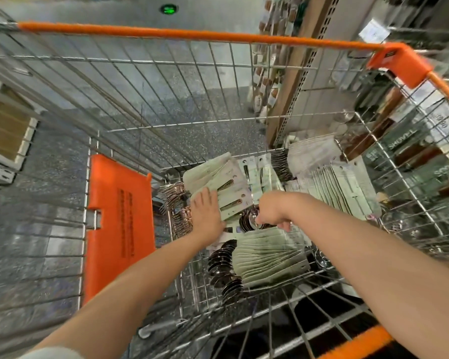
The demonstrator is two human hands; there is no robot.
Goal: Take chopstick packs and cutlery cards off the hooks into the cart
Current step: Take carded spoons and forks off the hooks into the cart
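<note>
Deep in the cart (218, 37), the left hand (206, 211) lies flat on a fanned stack of cutlery cards (226, 185), steadying it; the right hand (272, 212) seemingly pinches the near stack (267, 257).

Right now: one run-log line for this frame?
phase: placing in cart | left hand: flat on cutlery cards | right hand: curled on fanned card stack | hooks: out of view

My cart (166, 81) is silver wire with orange trim; the cutlery cards (267, 257) are pale green; the floor (49, 177) is speckled grey.
</note>
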